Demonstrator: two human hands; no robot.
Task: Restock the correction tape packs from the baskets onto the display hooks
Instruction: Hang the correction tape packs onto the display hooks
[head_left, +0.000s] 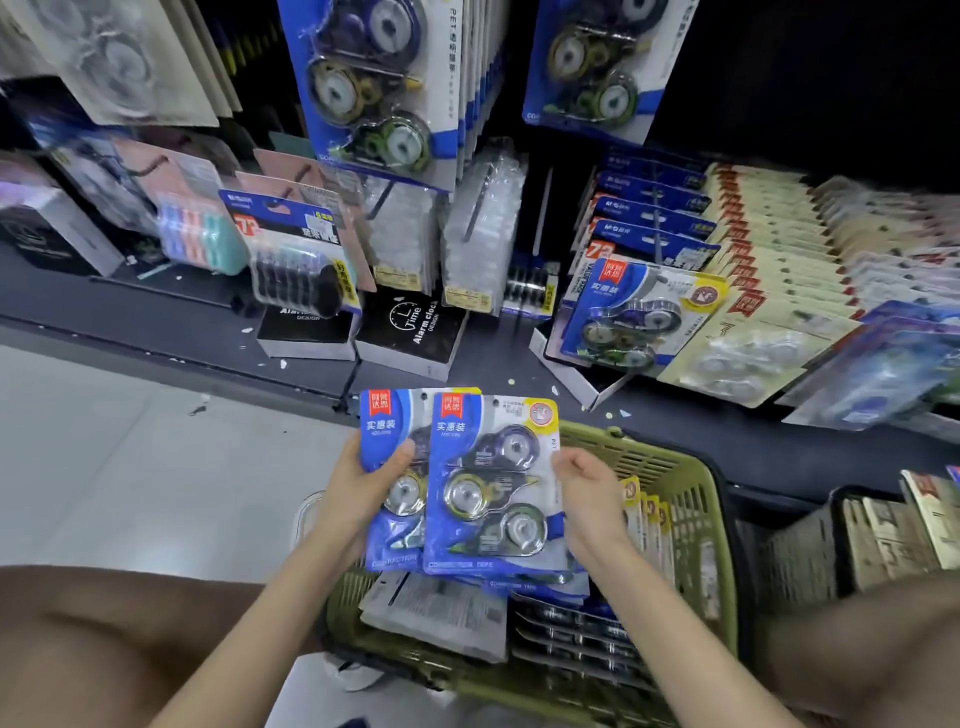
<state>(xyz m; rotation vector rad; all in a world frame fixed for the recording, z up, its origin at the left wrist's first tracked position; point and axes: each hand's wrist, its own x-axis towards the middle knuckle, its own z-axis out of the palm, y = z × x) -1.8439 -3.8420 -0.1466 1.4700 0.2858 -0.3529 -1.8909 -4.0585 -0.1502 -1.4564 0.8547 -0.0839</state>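
1. Stationery aisle, dark shelf (156, 312) running left to right: blister cards crowd the display hooks, with blue hung packs (374, 88) of correction tape already up at far centre and another such card (628, 317) lower at the right.
2. From my remote seat I see two packs raised over the green basket (691, 499), near centre, well short of any hook.
3. My left hand (358, 488) grips the rear pack (387, 441) by its left edge, thumb laid across the front.
4. My right hand (584, 493), fingers curled, pinches the right edge of the front pack (488, 483), which overlaps the rear one.
5. More packs lie stacked in the green basket below; a black basket (810, 540) at near right holds cards I cannot identify.
6. By my reading the restock is partway: some hooks are filled, this pair is not yet hung, and plenty remains in the baskets.
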